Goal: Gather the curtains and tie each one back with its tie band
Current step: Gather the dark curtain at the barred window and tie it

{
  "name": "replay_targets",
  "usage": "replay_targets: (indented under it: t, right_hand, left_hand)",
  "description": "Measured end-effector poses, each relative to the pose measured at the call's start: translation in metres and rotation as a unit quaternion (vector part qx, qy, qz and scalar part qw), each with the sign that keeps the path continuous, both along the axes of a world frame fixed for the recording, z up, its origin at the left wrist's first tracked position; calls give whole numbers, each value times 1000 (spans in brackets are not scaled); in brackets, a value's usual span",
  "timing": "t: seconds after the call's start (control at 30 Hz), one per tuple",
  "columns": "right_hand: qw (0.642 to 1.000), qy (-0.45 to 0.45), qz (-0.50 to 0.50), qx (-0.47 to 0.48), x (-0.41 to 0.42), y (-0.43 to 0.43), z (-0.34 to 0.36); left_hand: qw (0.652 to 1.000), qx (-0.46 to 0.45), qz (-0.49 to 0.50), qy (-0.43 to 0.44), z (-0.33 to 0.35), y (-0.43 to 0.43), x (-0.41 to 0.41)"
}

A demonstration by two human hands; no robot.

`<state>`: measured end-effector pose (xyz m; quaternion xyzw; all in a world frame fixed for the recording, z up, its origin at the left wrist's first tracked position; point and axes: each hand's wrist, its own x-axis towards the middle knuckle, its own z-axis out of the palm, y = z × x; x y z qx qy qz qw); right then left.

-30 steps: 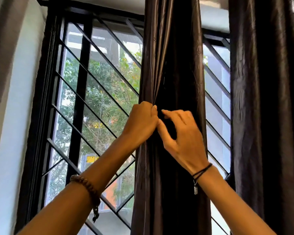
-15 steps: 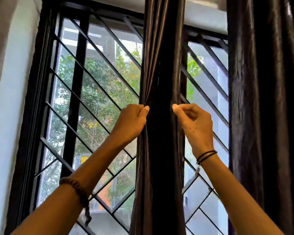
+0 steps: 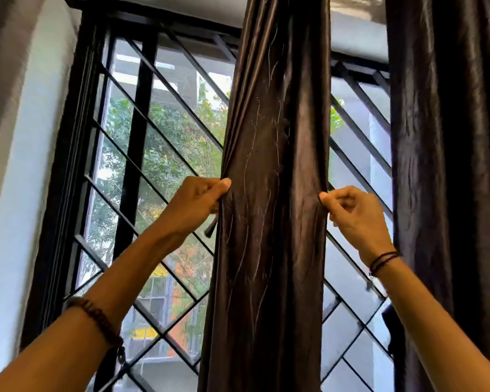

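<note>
Partly hidden by curtain [image 3: 272,171], left hand [image 3: 194,203] and right hand [image 3: 354,216] pinch edges.

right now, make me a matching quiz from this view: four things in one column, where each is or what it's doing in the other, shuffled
1 left hand
2 right hand
3 beaded bracelet
4 far-right curtain

A hangs untouched
B pinches right edge of middle curtain
C on the left wrist
D pinches left edge of middle curtain

Pairs: 1-D, 2-B, 3-C, 4-A
</note>
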<state>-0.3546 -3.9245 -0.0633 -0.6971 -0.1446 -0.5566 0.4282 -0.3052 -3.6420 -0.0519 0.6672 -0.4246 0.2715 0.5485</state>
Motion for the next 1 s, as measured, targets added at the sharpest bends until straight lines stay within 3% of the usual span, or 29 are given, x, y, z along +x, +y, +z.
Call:
replay_targets:
  t: [0.23, 0.43, 0.6, 1.0]
  right_hand:
    - [999, -20, -45, 2, 2, -14, -5]
    - [977, -93, -183, -60, -12, 29, -10]
    - [961, -131, -134, -204, -25, 84, -6]
    - [970, -140, -93, -175, -41, 111, -1]
  left_hand:
    - [989, 36, 138, -35, 3, 12, 9]
    - [945, 62, 281, -155, -3, -9, -10]
    - [955, 23, 238, -176, -4, -38, -32]
    - [983, -31, 120, -139, -21, -55, -54]
